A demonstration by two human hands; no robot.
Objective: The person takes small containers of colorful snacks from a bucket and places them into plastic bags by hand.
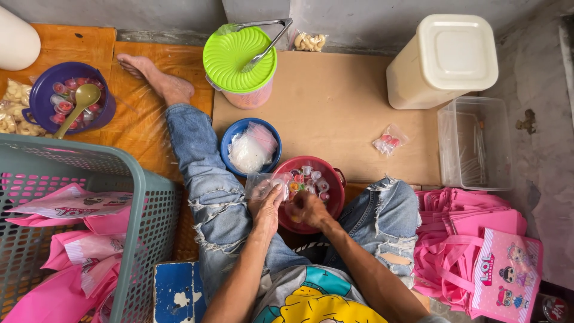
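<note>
My left hand [266,206] holds a small clear plastic bag [262,184] open at the left rim of a red bowl [336,197]. The bowl rests between my legs and holds several small jelly cups [308,177]. My right hand [308,209] is inside the red bowl, fingers closed around a few of the cups. A blue bowl [234,133] stuffed with empty clear bags [252,148] sits just beyond my left hand.
A green-lidded tub [236,57] with metal tongs [266,39], a white-lidded canister [445,63] and a clear box [475,143] stand on cardboard. A filled small bag [388,142] lies there. Purple bowl with a spoon [69,98], teal basket [128,197] and pink bags [478,245] flank me.
</note>
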